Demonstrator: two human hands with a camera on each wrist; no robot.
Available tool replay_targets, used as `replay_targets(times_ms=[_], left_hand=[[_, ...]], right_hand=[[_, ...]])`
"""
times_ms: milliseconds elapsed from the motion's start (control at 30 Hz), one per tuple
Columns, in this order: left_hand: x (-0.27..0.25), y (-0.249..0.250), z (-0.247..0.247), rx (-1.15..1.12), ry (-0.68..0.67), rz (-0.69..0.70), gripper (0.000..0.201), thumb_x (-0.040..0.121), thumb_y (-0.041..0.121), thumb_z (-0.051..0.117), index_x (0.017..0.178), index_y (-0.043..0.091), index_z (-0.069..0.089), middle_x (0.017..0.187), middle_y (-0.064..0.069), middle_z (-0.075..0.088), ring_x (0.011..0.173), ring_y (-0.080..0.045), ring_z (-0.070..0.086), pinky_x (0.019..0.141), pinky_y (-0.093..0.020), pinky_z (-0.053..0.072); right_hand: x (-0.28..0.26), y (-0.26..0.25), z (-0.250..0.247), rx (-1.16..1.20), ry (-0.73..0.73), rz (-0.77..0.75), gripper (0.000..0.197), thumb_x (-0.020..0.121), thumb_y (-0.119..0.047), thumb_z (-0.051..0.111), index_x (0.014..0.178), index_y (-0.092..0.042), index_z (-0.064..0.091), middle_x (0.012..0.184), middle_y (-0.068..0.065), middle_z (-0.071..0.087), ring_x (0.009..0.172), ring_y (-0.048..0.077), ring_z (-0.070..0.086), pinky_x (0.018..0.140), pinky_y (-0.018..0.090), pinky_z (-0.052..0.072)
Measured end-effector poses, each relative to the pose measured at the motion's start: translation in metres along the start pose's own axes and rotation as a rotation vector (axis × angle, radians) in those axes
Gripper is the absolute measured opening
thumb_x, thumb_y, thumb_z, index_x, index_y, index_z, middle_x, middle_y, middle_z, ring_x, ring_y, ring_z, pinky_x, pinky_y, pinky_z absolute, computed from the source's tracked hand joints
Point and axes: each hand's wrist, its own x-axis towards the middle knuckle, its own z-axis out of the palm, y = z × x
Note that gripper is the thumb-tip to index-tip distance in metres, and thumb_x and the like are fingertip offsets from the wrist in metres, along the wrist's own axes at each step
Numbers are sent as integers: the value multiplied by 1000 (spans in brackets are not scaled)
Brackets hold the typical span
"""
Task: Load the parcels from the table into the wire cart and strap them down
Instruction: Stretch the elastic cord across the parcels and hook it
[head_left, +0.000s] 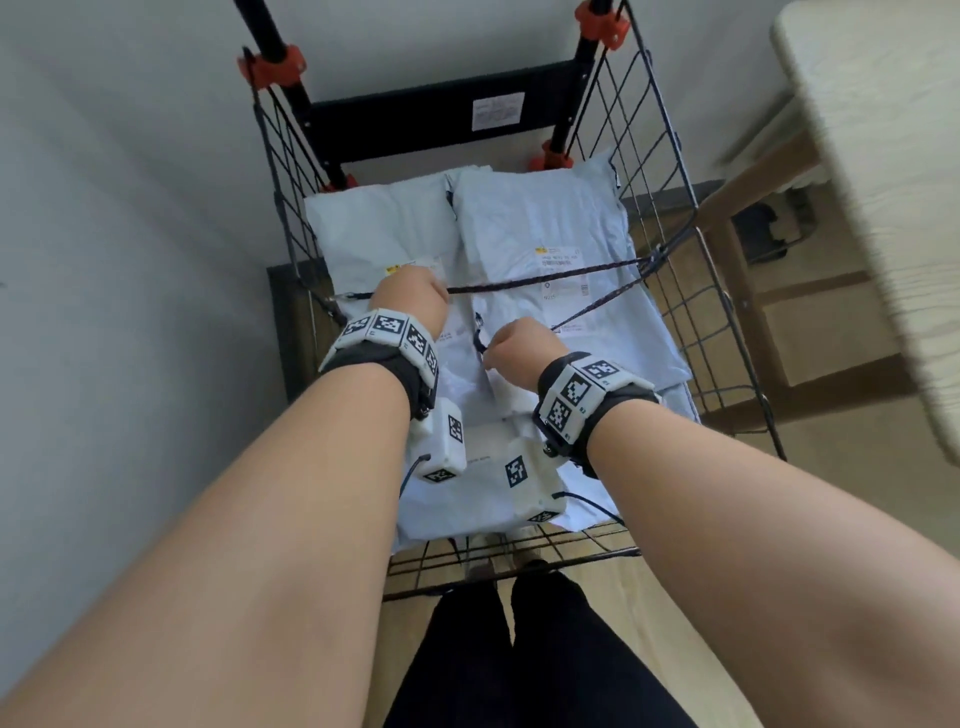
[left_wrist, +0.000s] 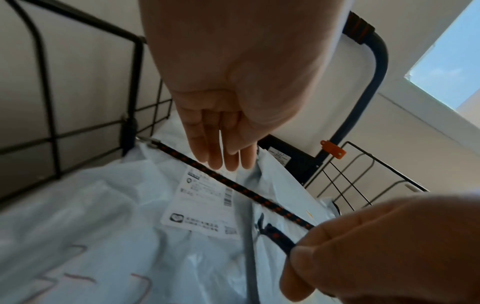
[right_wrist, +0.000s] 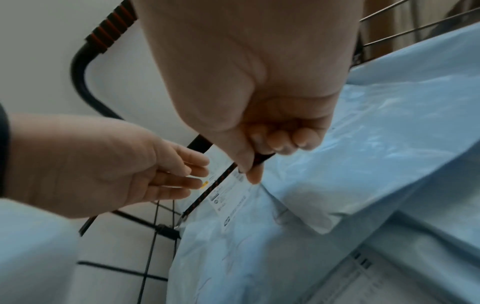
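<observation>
Several pale blue mailer parcels (head_left: 530, 223) (left_wrist: 78, 205) (right_wrist: 389, 144) lie stacked in the black wire cart (head_left: 675, 156). A dark bungee cord with orange flecks (head_left: 519, 283) (left_wrist: 233, 185) (right_wrist: 218, 185) is hooked to the cart's left wall and runs across the parcels to the right wall, then back. My right hand (head_left: 519, 348) (right_wrist: 259, 148) (left_wrist: 363, 246) pinches the cord's free end, whose hook (left_wrist: 259, 224) sticks out past the fingers. My left hand (head_left: 413, 299) (left_wrist: 221, 148) (right_wrist: 130, 168) hovers over the taut cord with straight fingers, holding nothing.
The cart's black handle posts with orange clamps (head_left: 270, 62) rise at the far end. A light wooden table (head_left: 883, 182) stands to the right, a grey wall (head_left: 104, 260) close on the left. My legs in black trousers (head_left: 519, 649) stand at the cart's near edge.
</observation>
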Motion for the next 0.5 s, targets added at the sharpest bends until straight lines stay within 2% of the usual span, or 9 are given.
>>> replay_targets(times_ms=[67, 100, 133, 200, 267, 300, 400, 433, 500], left_hand=[[-8, -9, -10, -53, 83, -32, 38, 90, -1, 42, 108, 16, 71, 123, -6, 65, 112, -29, 59, 97, -34, 47], [-11, -13, -15, -89, 135, -42, 37, 89, 0, 43, 106, 16, 72, 120, -6, 66, 111, -28, 60, 96, -33, 47], [-13, -17, -20, -122, 180, -51, 36, 88, -1, 44, 103, 17, 72, 117, -5, 67, 109, -27, 60, 95, -32, 47], [-20, -24, -29, -194, 243, -66, 35, 86, -1, 45, 95, 18, 73, 112, -2, 69, 105, -24, 62, 93, -30, 48], [-29, -30, -38, -280, 282, -82, 36, 82, -1, 45, 84, 21, 73, 106, -1, 71, 100, -22, 64, 93, -32, 51], [-32, -32, -43, -311, 309, -98, 36, 80, -1, 44, 78, 22, 72, 101, -1, 72, 95, -22, 66, 90, -34, 53], [-42, -39, -61, -358, 394, -171, 36, 79, -1, 43, 74, 22, 70, 93, -1, 72, 86, -22, 67, 82, -33, 56], [-44, -43, -67, -356, 421, -200, 36, 80, -1, 43, 73, 22, 71, 93, -1, 72, 87, -23, 66, 82, -33, 55], [-48, -55, -77, -361, 467, -256, 36, 80, 0, 44, 65, 22, 68, 93, -2, 72, 91, -26, 66, 84, -34, 55]], right_hand=[[1, -10, 1, -82, 29, -49, 21, 87, -11, 51, 97, -4, 69, 87, 11, 65, 78, 27, 59, 57, 23, 44], [2, -14, 0, -137, 40, -70, 22, 88, -11, 49, 97, -5, 69, 89, 11, 65, 79, 27, 59, 58, 23, 44], [2, -18, -2, -191, 57, -95, 23, 87, -10, 47, 97, -6, 68, 95, 11, 67, 84, 28, 61, 63, 25, 46], [0, -23, -5, -304, 135, -141, 26, 85, -12, 45, 98, -12, 68, 110, 10, 63, 103, 30, 58, 81, 33, 49], [-3, -28, -8, -403, 201, -159, 33, 87, -15, 42, 110, -18, 65, 119, 7, 56, 118, 29, 46, 97, 39, 40], [-4, -29, -8, -422, 209, -153, 34, 89, -16, 41, 114, -18, 63, 119, 7, 56, 119, 29, 44, 101, 41, 36], [-2, -31, -10, -416, 147, -161, 25, 95, -20, 39, 108, -17, 60, 99, 5, 61, 99, 26, 53, 104, 41, 33], [0, -31, -10, -395, 106, -169, 22, 96, -21, 39, 104, -15, 60, 93, 5, 60, 92, 26, 54, 100, 39, 38], [5, -32, -11, -351, 59, -199, 21, 96, -19, 42, 97, -10, 61, 90, 7, 60, 86, 27, 56, 85, 36, 47]])
